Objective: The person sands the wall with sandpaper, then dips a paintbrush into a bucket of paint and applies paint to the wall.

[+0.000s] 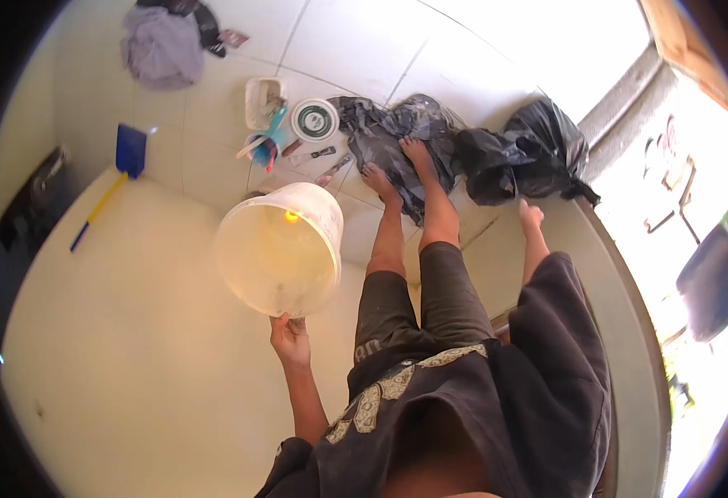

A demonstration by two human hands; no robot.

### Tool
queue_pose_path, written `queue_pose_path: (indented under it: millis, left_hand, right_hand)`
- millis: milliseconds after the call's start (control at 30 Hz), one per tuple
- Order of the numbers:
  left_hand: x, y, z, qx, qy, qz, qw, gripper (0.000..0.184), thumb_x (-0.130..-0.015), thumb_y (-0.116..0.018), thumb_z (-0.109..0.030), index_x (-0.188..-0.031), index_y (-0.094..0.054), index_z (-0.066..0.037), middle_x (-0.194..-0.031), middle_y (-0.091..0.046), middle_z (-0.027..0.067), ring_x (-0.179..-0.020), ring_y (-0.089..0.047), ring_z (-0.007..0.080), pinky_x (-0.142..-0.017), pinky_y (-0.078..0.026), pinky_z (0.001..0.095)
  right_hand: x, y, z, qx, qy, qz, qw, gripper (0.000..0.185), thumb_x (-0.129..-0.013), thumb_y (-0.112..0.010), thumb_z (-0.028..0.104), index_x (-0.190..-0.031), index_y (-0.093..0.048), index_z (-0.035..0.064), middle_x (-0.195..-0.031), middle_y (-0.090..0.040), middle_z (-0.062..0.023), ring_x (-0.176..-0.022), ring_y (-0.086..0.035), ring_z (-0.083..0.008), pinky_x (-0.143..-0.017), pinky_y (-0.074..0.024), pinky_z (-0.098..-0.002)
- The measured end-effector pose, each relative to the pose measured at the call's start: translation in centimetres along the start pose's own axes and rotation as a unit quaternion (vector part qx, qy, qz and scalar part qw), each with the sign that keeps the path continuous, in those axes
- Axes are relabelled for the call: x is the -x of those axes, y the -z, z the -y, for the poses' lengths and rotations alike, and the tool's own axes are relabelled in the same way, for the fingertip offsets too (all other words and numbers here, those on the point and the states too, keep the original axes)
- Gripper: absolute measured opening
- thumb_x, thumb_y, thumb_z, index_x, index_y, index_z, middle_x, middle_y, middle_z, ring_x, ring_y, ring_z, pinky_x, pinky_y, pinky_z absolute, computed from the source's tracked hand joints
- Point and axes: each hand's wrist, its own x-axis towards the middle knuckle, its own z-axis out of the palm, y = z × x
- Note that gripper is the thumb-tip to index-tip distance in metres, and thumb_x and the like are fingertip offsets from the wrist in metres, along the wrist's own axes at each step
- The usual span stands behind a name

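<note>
My left hand grips the lower rim of a white plastic bucket, fingers wrapped over the edge. The bucket is tilted with its mouth toward me, and a bright yellow spot of light shows in it. On the other side, my right hand is closed beside a black plastic bag. A thin pale strip sticks up from its fingers against the bag, too small to name. Under my bare feet lies a crumpled black plastic sheet.
Left of the sheet are a round tub, a rectangular container, a cup of tools and several scrapers. A blue-and-yellow long-handled tool and a grey cloth lie farther left. A low wall runs along my right.
</note>
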Motion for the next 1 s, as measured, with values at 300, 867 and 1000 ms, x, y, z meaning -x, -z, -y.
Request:
queue_pose_path:
  millis: [300, 867, 1000]
  left_hand:
    - [3.2, 10.6, 4.2, 0.202, -0.029, -0.057, 0.977, 0.038, -0.08, -0.055, -0.003, -0.117, -0.048, -0.001, -0.115, -0.057, 0.006, -0.099, -0.057, 0.0162, -0.084, -0.051, 0.0292]
    - [0.6, 21.7, 20.1, 0.297, -0.063, -0.239, 0.922, 0.044, -0.078, -0.059, -0.013, -0.12, -0.047, -0.011, -0.114, -0.053, 0.0028, -0.1, -0.055, 0.0184, -0.082, -0.046, 0.0305]
    - [-2.5, 21.0, 21.5, 0.382, -0.061, -0.269, 0.882, 0.022, -0.087, -0.052, -0.016, -0.108, -0.051, -0.007, -0.111, -0.051, 0.0037, -0.106, -0.051, 0.0185, -0.09, -0.044, 0.0335]
  right_hand:
    - [5.7, 9.3, 3.8, -0.003, 0.22, 0.068, 0.973, 0.034, -0.084, -0.056, 0.032, -0.098, -0.064, 0.0025, -0.08, -0.068, -0.0132, -0.076, -0.065, -0.0249, -0.076, -0.0493, -0.0375]
    - [24.8, -7.6, 32.2, 0.355, 0.66, 0.068, 0.659, 0.037, -0.08, -0.06, 0.036, -0.066, -0.059, 0.0022, -0.064, -0.057, -0.0181, -0.064, -0.058, -0.035, -0.06, -0.0435, -0.0454]
    - [19.3, -13.8, 41.0, 0.355, 0.678, 0.038, 0.642, 0.034, -0.083, -0.053, 0.034, -0.072, -0.06, 0.003, -0.071, -0.063, -0.0171, -0.071, -0.062, -0.0353, -0.069, -0.0473, -0.045]
